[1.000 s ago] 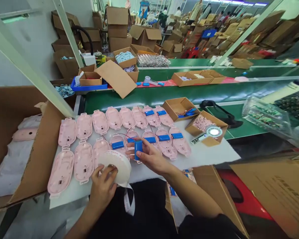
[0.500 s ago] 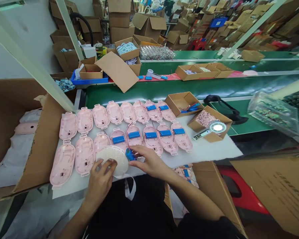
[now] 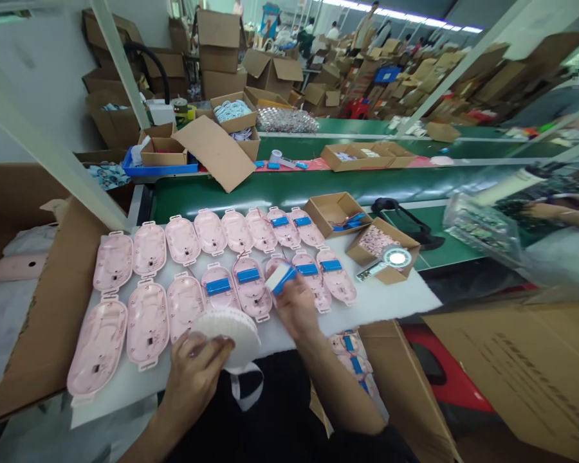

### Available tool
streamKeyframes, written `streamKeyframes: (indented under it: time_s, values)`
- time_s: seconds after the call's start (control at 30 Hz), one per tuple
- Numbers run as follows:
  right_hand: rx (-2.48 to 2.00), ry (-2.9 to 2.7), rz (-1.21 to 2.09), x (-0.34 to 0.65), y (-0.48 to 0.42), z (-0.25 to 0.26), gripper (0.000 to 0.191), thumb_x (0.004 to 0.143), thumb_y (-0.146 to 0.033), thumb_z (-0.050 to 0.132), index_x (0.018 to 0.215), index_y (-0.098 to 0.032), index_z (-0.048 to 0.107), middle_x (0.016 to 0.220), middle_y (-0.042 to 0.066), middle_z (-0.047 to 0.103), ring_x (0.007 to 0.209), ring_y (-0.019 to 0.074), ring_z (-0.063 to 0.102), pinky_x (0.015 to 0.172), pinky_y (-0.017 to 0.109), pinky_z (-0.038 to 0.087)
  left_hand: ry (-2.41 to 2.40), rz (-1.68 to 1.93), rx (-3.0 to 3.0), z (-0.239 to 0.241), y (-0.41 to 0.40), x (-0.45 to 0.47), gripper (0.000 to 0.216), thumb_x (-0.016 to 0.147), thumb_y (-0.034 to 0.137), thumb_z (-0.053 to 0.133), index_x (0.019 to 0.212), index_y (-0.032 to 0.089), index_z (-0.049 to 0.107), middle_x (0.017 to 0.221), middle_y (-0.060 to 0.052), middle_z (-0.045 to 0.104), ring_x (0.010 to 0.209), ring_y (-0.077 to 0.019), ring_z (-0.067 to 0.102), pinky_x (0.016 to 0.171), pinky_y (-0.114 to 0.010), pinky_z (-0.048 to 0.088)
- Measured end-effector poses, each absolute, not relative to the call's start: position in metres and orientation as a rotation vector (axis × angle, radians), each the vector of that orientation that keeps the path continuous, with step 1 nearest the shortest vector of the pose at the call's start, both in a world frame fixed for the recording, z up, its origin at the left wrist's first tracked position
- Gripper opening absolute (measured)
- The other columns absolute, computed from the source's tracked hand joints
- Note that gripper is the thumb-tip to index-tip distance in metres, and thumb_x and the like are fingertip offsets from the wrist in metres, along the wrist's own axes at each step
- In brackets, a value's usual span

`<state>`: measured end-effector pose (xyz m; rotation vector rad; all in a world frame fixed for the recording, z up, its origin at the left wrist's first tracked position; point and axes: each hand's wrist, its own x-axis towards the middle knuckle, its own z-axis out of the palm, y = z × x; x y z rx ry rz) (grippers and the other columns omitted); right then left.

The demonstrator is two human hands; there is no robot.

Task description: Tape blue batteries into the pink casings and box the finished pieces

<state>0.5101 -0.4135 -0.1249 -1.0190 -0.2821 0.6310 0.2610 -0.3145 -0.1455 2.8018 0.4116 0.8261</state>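
Observation:
My left hand (image 3: 195, 370) grips a roll of white tape (image 3: 241, 337) near the front edge of the padded surface, a loose strip (image 3: 248, 389) hanging from it. Between the fingers of my right hand (image 3: 299, 312) is a blue battery pack (image 3: 285, 280) with a white patch on one end, held above the front row of pink plastic shells. Several shells, such as this one (image 3: 249, 292), carry a blue battery inside. Others further left, like this pink shell (image 3: 147, 321), have no battery in them. My right hand partly hides one shell.
Behind the shells stand a cardboard box of batteries (image 3: 325, 218) and a box of small pink parts (image 3: 367, 257) with a lit round lamp (image 3: 396, 257) on it. Large cartons flank me at left (image 3: 43, 321) and right (image 3: 516, 366). A co-worker's arm (image 3: 554, 211) reaches in at far right.
My right hand has moved away from the tape roll, up and right, with the battery, whose white patch now shows. My left hand keeps the roll. The view has tilted up slightly.

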Motion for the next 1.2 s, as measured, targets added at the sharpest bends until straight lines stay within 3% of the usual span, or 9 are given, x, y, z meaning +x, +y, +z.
streamKeyframes:
  time_s: [0.13, 0.27, 0.37, 0.5, 0.77, 1.2]
  values:
    - [-1.122, -0.419, 0.225, 0.622, -0.408, -0.092, 0.056, 0.076, -0.046, 0.087, 0.123, -0.027, 0.062, 0.131, 0.01, 0.073, 0.129, 0.0244, 0.066, 0.114, 0.043, 0.052, 0.423, 1.064, 2.727, -0.144, -0.302, 0.269, 0.018, 0.105, 0.023, 0.058, 0.119, 0.017, 0.068, 0.11, -0.01, 0.076, 0.106, -0.0289, 0.058, 0.097, -0.047, 0.04]
    - [-1.406, -0.548, 0.274, 0.716, -0.389, -0.097, 0.062, 0.064, -0.038, 0.091, 0.118, -0.023, 0.065, 0.122, 0.01, 0.076, 0.12, 0.0279, 0.069, 0.111, 0.05, 0.054, 0.532, 1.181, 2.74, -0.149, -0.282, 0.274, 0.021, 0.099, 0.021, 0.069, 0.118, 0.015, 0.064, 0.105, -0.014, 0.071, 0.103, -0.0304, 0.06, 0.097, -0.05, 0.041]
    - [-1.737, -0.811, 0.333, 0.747, -0.366, -0.108, 0.053, 0.074, -0.033, 0.084, 0.122, -0.017, 0.068, 0.123, 0.013, 0.076, 0.117, 0.0279, 0.07, 0.111, 0.048, 0.053, 0.552, 1.167, 2.727, -0.152, -0.278, 0.279, 0.021, 0.099, 0.021, 0.069, 0.119, 0.016, 0.064, 0.105, -0.013, 0.071, 0.103, -0.0311, 0.059, 0.097, -0.051, 0.04]
    - [-2.227, -1.403, 0.307, 0.741, -0.321, -0.113, 0.05, 0.092, -0.025, 0.071, 0.14, -0.018, 0.062, 0.138, 0.015, 0.07, 0.124, 0.027, 0.068, 0.109, 0.041, 0.052, 0.549, 1.114, 2.745, -0.158, -0.278, 0.285, 0.022, 0.102, 0.026, 0.064, 0.122, 0.016, 0.064, 0.108, -0.013, 0.071, 0.108, -0.0324, 0.056, 0.097, -0.049, 0.04]
    - [-2.442, -1.878, 0.388, 0.725, -0.252, -0.118, 0.041, 0.09, -0.007, 0.065, 0.13, -0.017, 0.068, 0.131, 0.017, 0.073, 0.116, 0.0329, 0.07, 0.095, 0.036, 0.05, 0.572, 1.051, 2.787, -0.175, -0.27, 0.274, 0.034, 0.094, 0.023, 0.073, 0.126, 0.019, 0.066, 0.113, -0.011, 0.072, 0.111, -0.0317, 0.057, 0.1, -0.048, 0.04]
    - [-2.579, -2.066, 0.297, 0.71, -0.235, -0.122, 0.042, 0.094, -0.009, 0.057, 0.135, -0.014, 0.062, 0.129, 0.02, 0.073, 0.119, 0.0316, 0.07, 0.09, 0.033, 0.052, 0.592, 1.068, 2.786, -0.177, -0.267, 0.267, 0.03, 0.097, 0.019, 0.066, 0.127, 0.018, 0.064, 0.116, -0.011, 0.071, 0.111, -0.0339, 0.051, 0.098, -0.048, 0.039]
